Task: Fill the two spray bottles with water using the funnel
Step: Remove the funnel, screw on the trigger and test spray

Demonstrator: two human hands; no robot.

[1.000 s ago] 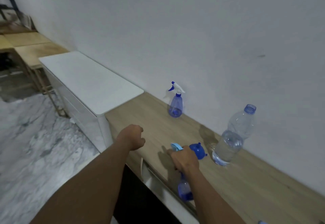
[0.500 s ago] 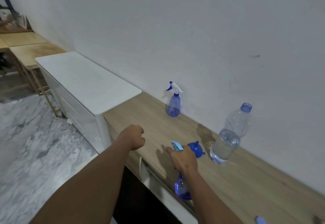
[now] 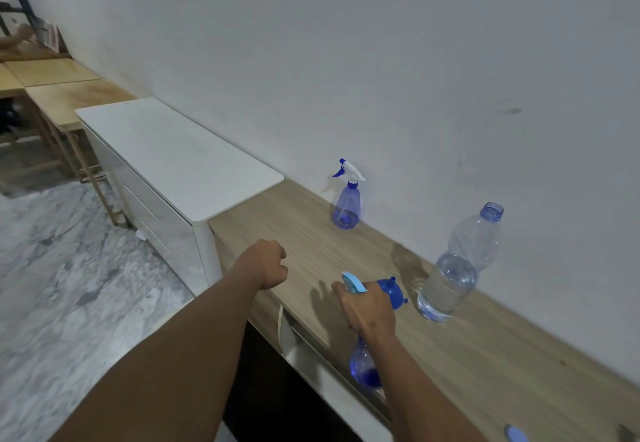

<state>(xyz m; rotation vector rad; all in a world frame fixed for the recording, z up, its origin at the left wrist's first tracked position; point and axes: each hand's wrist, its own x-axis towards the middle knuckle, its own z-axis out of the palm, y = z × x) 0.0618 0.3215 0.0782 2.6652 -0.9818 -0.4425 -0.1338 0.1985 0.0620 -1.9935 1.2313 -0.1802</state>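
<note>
Partly within right fingers [image 3: 346,297]: spray bottle [image 3: 363,369]

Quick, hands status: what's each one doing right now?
Left hand: closed fist, nothing visible in it.
Right hand: gripping the top of the near spray bottle.

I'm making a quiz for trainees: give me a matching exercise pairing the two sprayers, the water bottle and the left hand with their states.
1. far sprayer
2. near sprayer
3. water bottle
4. left hand

A. gripped by the right hand
B. uncapped, partly full
C. standing by the wall, untouched
D. curled, holding nothing

Pairs: 1-C, 2-A, 3-B, 4-D
</note>
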